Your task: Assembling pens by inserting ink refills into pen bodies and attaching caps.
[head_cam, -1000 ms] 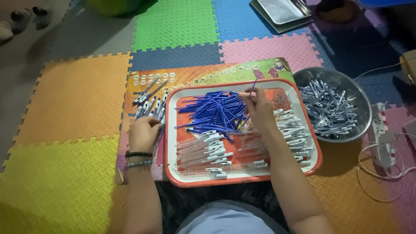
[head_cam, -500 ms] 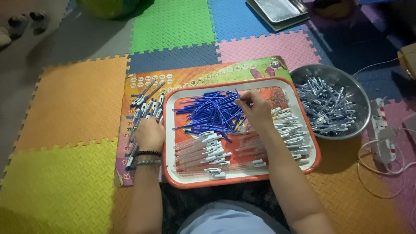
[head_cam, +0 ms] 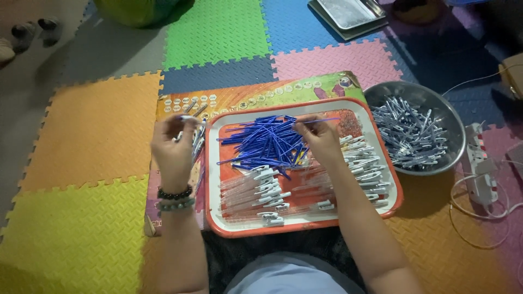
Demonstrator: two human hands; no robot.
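A person sat on a floor of coloured foam mats [head_cam: 92, 136], seen from above, with an orange-rimmed tray [head_cam: 348, 215] before the knees. The right hand [head_cam: 318, 139] reached into a heap of blue ink refills [head_cam: 267, 144] at the tray's far half, fingers pressed together, pinching one refill by its end. The left hand [head_cam: 173, 147] hovered just left of the tray, its grip closed on what looked like a pen part, though blur hid which. Clear pen barrels [head_cam: 256, 190] with white caps lay in rows along the tray's near half and right side. A metal bowl [head_cam: 381, 92] of more pen parts stood to the right. The step in hand seemed to be picking a refill; joining it would call for bringing both hands together and lining the thin tip up.
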